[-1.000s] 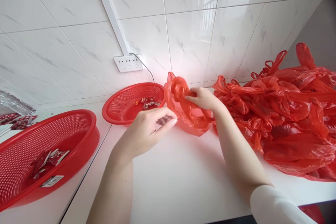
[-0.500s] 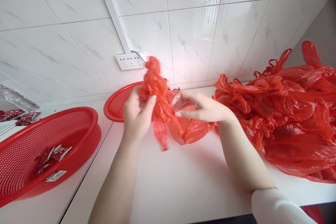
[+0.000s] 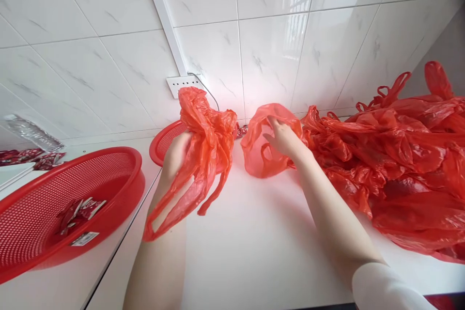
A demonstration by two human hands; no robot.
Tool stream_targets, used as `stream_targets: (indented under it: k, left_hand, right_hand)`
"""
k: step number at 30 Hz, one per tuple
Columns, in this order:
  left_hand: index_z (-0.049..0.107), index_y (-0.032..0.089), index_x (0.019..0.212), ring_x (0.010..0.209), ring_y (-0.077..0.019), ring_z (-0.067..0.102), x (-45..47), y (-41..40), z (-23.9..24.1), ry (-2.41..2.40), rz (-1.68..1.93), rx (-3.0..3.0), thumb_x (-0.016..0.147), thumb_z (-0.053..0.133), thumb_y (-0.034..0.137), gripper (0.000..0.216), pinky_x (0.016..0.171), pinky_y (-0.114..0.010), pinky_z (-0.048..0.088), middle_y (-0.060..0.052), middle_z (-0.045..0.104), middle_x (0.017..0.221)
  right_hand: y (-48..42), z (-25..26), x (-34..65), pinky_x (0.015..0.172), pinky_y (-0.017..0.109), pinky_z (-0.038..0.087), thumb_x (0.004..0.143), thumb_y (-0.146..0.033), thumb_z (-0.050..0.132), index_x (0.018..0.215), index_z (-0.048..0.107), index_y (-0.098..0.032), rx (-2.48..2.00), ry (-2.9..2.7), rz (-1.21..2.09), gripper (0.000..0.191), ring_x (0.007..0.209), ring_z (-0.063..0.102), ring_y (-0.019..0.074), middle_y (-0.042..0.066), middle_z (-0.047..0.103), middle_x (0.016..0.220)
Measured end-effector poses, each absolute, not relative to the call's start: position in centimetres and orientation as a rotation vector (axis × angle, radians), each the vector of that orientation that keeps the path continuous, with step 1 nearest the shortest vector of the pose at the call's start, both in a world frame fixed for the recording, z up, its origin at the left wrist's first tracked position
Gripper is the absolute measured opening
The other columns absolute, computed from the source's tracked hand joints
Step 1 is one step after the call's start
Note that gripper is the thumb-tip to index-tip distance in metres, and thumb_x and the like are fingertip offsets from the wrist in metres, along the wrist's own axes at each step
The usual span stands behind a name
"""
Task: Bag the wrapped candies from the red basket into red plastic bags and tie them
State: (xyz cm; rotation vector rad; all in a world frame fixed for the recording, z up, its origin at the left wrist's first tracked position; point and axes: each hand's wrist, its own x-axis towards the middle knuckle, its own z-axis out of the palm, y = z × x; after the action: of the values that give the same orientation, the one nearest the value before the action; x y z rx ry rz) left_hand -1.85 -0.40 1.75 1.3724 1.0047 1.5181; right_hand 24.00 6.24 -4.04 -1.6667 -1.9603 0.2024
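A crumpled red plastic bag hangs over my left hand, which holds it up in front of the wall. The bag hides most of that hand's fingers, and its loose handles trail down over my forearm. To the right, my right hand reaches into the mouth of a second red plastic bag. Its fingers are spread apart inside, with the bag's rim standing around them. This second bag sits on the white table, close to a big heap of red plastic bags.
A large red perforated basket with a few dark red packets stands at the left. Behind my left hand is another red basket. A socket strip is on the tiled wall. Clear plastic packaging lies far left.
My right hand has left the bundle in my left hand and moved into the second bag, which now stands wider. The left hand's bag has loosened, its handles falling over the forearm.
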Motion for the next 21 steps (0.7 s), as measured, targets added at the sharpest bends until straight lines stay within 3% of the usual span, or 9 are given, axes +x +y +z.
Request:
stream_targets:
  k: [2,5,7,12,15,19,21]
  left_hand:
    - [0.044,0.021,0.057,0.038,-0.0082,0.042,-0.8,-1.0,2.2,1.017,1.463,1.246,0.078,0.064,0.028,0.030,0.035,-0.023,0.037,0.004,0.042,0.048]
    - [0.048,0.020,0.060,0.040,-0.0070,0.042,0.3,-1.9,2.7,1.030,1.402,1.213,0.076,0.063,0.022,0.023,0.036,-0.021,0.034,0.004,0.044,0.051]
    - [0.051,0.020,0.065,0.042,-0.0071,0.042,0.7,-2.2,2.8,1.006,1.355,1.243,0.078,0.062,0.022,0.017,0.038,-0.021,0.035,0.004,0.046,0.054]
    - [0.063,0.023,0.085,0.049,-0.0114,0.052,0.9,-1.7,1.8,0.959,1.263,1.396,0.084,0.058,0.028,0.007,0.046,-0.024,0.043,0.002,0.057,0.062]
    - [0.067,0.022,0.094,0.067,-0.0177,0.064,0.7,-0.5,1.1,0.951,1.288,1.473,0.080,0.063,0.028,0.016,0.062,-0.029,0.051,-0.001,0.067,0.075]
    - [0.070,0.020,0.095,0.085,-0.0227,0.068,0.2,0.6,0.7,0.962,1.292,1.521,0.076,0.067,0.027,0.021,0.076,-0.033,0.054,-0.004,0.072,0.087]
    - [0.071,0.020,0.094,0.088,-0.0234,0.068,0.1,0.6,0.7,0.973,1.275,1.547,0.076,0.068,0.025,0.020,0.078,-0.034,0.054,-0.005,0.072,0.089]
  right_hand:
    - [5.7,-3.2,24.4,0.091,0.042,0.046,0.090,-0.025,0.047,0.140,0.042,-0.018,-1.590,-1.925,0.170,0.051,0.118,0.056,0.0306,0.017,0.051,0.139]
    - [4.3,-1.9,24.3,0.083,0.037,0.049,0.092,-0.028,0.044,0.103,0.067,-0.018,-1.496,-1.955,0.412,0.028,0.097,0.066,0.0256,0.012,0.067,0.113]
    - [3.2,-1.0,23.6,0.082,0.034,0.050,0.095,-0.035,0.040,0.084,0.069,-0.017,-1.280,-1.890,0.671,0.036,0.085,0.068,0.0205,0.009,0.072,0.092]
    - [1.7,0.0,21.5,0.085,0.033,0.052,0.095,-0.050,0.039,0.103,0.067,-0.020,-0.786,-1.743,1.028,0.041,0.096,0.065,0.0189,0.006,0.070,0.104]
    - [2.5,-0.4,22.1,0.082,0.034,0.051,0.091,-0.042,0.048,0.104,0.065,-0.021,-1.052,-1.736,0.809,0.030,0.092,0.064,0.0190,0.005,0.071,0.103]
    - [3.8,-0.9,25.2,0.061,0.032,0.049,0.085,-0.030,0.054,0.071,0.063,-0.017,-1.725,-1.897,0.724,0.021,0.059,0.062,0.0178,0.008,0.071,0.074]
    - [3.6,-0.6,26.7,0.055,0.032,0.046,0.083,-0.024,0.053,0.063,0.060,-0.017,-1.961,-1.966,0.699,0.022,0.052,0.060,0.0174,0.008,0.070,0.068]
